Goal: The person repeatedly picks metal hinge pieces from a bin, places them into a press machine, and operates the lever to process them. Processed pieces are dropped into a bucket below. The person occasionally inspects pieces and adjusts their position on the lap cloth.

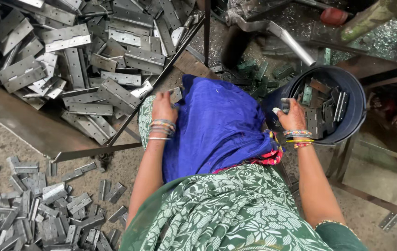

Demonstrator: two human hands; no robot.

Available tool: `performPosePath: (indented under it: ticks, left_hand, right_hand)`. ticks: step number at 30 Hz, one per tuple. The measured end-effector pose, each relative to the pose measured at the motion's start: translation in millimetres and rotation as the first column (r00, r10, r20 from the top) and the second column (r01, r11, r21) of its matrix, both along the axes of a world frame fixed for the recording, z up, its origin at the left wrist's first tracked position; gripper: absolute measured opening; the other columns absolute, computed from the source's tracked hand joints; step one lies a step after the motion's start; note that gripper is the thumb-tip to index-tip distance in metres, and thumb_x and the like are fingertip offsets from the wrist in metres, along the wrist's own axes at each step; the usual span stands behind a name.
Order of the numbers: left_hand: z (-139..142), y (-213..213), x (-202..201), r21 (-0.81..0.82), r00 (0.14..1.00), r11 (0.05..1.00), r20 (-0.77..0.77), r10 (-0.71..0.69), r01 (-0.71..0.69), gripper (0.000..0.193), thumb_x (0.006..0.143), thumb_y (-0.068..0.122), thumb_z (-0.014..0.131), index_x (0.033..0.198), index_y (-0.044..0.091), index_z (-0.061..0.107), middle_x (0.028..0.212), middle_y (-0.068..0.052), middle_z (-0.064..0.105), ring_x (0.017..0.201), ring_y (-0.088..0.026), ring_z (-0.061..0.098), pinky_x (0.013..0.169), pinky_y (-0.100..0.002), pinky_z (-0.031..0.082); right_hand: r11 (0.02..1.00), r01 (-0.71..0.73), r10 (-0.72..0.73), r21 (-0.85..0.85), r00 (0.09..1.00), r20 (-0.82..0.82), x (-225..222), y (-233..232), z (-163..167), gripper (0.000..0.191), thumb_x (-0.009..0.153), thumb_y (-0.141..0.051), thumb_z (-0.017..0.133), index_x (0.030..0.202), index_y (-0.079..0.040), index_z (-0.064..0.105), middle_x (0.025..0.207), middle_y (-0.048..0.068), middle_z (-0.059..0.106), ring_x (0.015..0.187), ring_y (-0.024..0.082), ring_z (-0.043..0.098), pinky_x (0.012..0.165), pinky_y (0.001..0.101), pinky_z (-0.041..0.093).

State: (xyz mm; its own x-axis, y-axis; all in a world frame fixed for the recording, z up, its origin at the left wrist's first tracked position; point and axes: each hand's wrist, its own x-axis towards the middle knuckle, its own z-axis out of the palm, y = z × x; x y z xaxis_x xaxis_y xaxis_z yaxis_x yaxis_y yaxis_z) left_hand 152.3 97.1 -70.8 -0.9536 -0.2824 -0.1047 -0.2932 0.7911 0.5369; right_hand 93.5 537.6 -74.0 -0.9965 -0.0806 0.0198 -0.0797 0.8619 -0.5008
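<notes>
Left hand (163, 108) and right hand (292, 116) outstretched

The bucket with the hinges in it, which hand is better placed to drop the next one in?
The right hand, probably. It is already at the rim of the dark bucket, apparently holding a small metal piece. The left hand is over by the heap of hinges, across the blue cloth.

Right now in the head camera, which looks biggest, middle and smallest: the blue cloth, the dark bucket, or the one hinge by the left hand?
1. Blue cloth, spread over the lap, fills the most picture.
2. Dark bucket beside the right hand.
3. Hinge at the left hand, by far the smallest.
The cloth lies nearer the camera, so its lead may be exaggerated.
</notes>
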Motion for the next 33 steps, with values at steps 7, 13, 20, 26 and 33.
performPosePath:
  ticks: [7,13,20,26,33]
  left_hand:
    - [2.7,-5.0,-35.1,0.303,0.979,0.935,-0.033,0.203,-0.184,0.081,0.063,-0.008,0.082,0.136,0.009,0.053,0.124,-0.014,0.059,0.108,-0.034,0.065,0.091,-0.041,0.058]
    - [59.9,-84.6,-19.1,0.815,0.821,0.551,-0.187,0.540,-0.176,0.085,0.071,-0.013,0.085,0.146,0.006,0.049,0.133,-0.016,0.060,0.106,-0.023,0.069,0.089,-0.033,0.067]
    - [80.7,-105.7,43.4,0.437,0.815,0.858,-0.371,0.444,-0.269,0.074,0.078,-0.010,0.084,0.143,0.004,0.052,0.136,-0.018,0.051,0.111,-0.028,0.069,0.087,-0.032,0.063]
    - [41.0,-94.8,91.4,-0.002,0.952,0.975,-0.218,0.214,-0.220,0.065,0.081,0.002,0.081,0.140,0.000,0.053,0.135,-0.025,0.049,0.116,-0.042,0.060,0.094,-0.044,0.056]
    - [20.9,-82.0,84.9,-0.225,1.000,0.974,-0.029,-0.008,0.002,0.054,0.087,0.011,0.072,0.140,0.010,0.059,0.145,-0.030,0.048,0.129,-0.050,0.048,0.108,-0.053,0.043]
  right_hand:
    - [0.992,-0.124,0.125,-0.022,0.960,0.251,19.7,-23.2,13.5,0.048,0.082,-0.022,0.079,0.124,-0.006,0.063,0.111,0.024,0.067,0.100,0.041,0.067,0.089,0.0475,0.053]
    - [0.918,-0.394,0.335,0.043,0.829,0.447,50.6,-17.0,5.2,0.042,0.085,-0.017,0.071,0.124,-0.007,0.060,0.116,0.022,0.067,0.109,0.041,0.065,0.095,0.0488,0.052]
    - [0.773,-0.634,0.605,0.015,0.746,0.279,100.8,-13.2,-27.7,0.042,0.091,-0.006,0.045,0.131,-0.007,0.058,0.118,0.022,0.068,0.110,0.041,0.066,0.094,0.0490,0.052]
    - [0.759,-0.622,0.409,0.195,0.688,0.600,121.5,-5.6,-6.5,0.028,0.091,-0.021,0.055,0.114,-0.017,0.072,0.106,0.017,0.073,0.104,0.038,0.069,0.092,0.0487,0.055]
    - [0.811,-0.545,0.204,0.212,0.604,0.771,141.3,39.7,7.2,0.033,0.078,-0.026,0.069,0.110,-0.018,0.074,0.109,0.014,0.075,0.107,0.036,0.070,0.093,0.0472,0.056]
